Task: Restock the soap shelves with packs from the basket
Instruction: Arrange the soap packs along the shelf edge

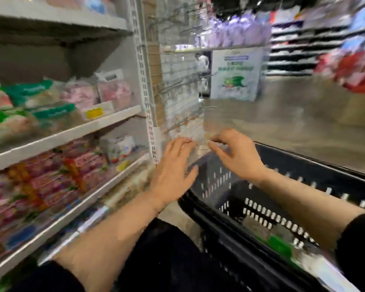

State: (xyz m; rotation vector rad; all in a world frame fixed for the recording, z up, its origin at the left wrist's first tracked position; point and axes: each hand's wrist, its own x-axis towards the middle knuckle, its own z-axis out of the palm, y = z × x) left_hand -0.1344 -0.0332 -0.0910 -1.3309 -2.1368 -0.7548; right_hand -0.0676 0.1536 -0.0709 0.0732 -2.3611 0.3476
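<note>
The frame is blurred by motion. My left hand [174, 165] and my right hand [235, 152] are raised side by side over the near left corner of the black plastic basket [293, 165]. Both have fingers spread, and I see no pack in either. Something green [279, 246] lies in the basket bottom, too smeared to name. Soap packs in pink and red wrappers [51, 178] fill the lower shelf on the left. Green and pink packs [40, 102] sit on the shelf above it.
A white shelf upright [144, 81] and a wire hook panel [181, 85] stand just beyond my hands. Past them are the grey aisle floor [282, 114], a white promo box [236, 74] and more shelving at the far right.
</note>
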